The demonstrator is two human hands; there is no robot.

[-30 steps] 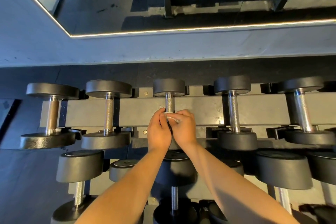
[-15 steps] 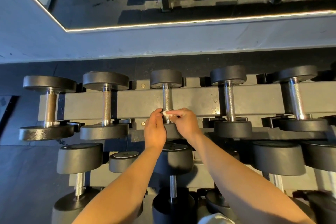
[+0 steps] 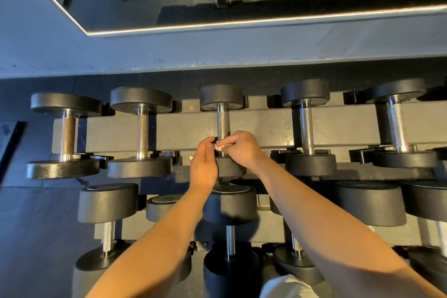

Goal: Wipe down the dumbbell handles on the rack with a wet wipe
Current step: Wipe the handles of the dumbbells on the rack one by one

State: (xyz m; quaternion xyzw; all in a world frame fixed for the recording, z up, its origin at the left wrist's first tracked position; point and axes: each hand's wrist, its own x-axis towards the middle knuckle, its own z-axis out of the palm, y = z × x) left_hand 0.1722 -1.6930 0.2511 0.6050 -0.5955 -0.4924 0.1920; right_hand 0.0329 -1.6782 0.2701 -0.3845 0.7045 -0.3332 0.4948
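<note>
Head view, top row of the rack (image 3: 266, 128): where is our wipe (image 3: 221, 146)?
— Bunched white between both grips, wrapped on the near end of the middle handle (image 3: 223, 121).
— Who has it?
— Our right grip (image 3: 242, 150) pinches it round the bar with curled fingers. Our left grip (image 3: 204, 164) curls in from the opposite side, fingertips at the wipe; whether it clamps, we cannot tell.
— Why two sides?
— We judge it closes the wipe around the knurled bar, so one pass covers the whole circumference. Beyond the grips the handle shows bare; the handles left and right of them are not yet touched.
</note>
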